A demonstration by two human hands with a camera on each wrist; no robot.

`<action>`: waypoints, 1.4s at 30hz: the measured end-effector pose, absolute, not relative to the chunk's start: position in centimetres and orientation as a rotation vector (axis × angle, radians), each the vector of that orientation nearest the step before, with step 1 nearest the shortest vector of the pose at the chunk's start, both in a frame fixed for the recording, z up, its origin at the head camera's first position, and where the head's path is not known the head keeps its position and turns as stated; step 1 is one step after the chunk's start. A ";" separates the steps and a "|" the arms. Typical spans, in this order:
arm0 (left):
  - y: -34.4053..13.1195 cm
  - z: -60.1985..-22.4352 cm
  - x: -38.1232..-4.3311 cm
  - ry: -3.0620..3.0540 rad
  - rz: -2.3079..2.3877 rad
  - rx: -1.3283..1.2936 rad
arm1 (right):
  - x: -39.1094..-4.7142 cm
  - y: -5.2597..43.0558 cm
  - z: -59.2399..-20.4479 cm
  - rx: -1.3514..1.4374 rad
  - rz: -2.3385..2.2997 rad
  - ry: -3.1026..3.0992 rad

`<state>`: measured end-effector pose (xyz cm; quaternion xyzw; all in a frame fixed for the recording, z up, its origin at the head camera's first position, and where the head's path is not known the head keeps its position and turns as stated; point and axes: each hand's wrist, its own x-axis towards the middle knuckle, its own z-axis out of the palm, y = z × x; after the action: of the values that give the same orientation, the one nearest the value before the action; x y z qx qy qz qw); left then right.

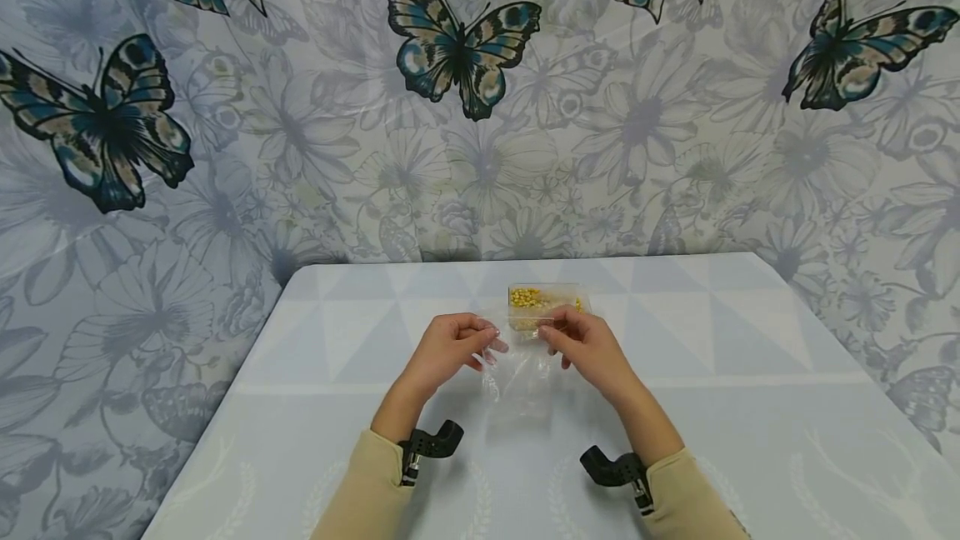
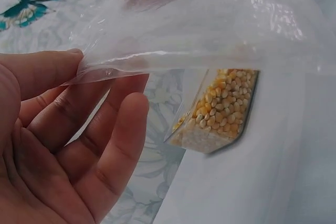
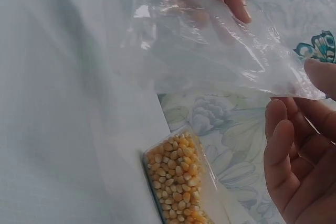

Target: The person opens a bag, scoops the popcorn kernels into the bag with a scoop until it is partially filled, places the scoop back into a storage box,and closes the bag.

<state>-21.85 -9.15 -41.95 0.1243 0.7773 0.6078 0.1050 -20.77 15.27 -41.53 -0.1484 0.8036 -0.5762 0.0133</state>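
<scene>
Between the two hands hangs a clear plastic bag (image 1: 519, 386), its lower part reaching down toward the table. My left hand (image 1: 456, 342) pinches one upper corner of the bag between thumb and fingers, as the left wrist view shows. The opposite corner is pinched by my right hand (image 1: 585, 344); in the right wrist view its other fingers (image 3: 283, 145) curl loosely below the film. Just beyond the hands stands a clear box (image 1: 525, 298) holding yellow corn kernels (image 2: 223, 103). Part of that box is hidden behind the right hand in the head view.
The pale patterned table (image 1: 337, 440) spreads out around the hands. Behind its far edge hangs a floral cloth (image 1: 322, 132) printed with butterflies. A black wrist camera (image 1: 435, 442) sits at the left cuff, another wrist camera (image 1: 611, 469) at the right.
</scene>
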 end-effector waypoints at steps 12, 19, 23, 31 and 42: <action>-8.8 -41.3 -21.0 2.447 1.649 0.510 | -20.4 15.4 -40.8 -0.507 -1.784 2.555; -8.5 -41.1 -20.8 2.485 1.618 0.554 | -20.3 15.3 -40.9 -0.559 -1.742 2.569; -8.4 -40.9 -20.8 2.481 1.619 0.578 | -20.3 15.2 -40.9 -0.587 -1.747 2.571; -8.1 -40.6 -20.5 2.506 1.621 0.612 | -20.0 15.0 -40.6 -0.570 -1.733 2.593; -7.9 -40.1 -20.3 2.765 1.781 0.452 | -20.2 15.1 -40.6 -0.431 -1.769 2.651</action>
<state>-20.29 -7.95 -40.13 0.1356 0.8296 0.5343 -0.0890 -20.17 15.13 -40.58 -0.1340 0.8237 -0.5497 -0.0371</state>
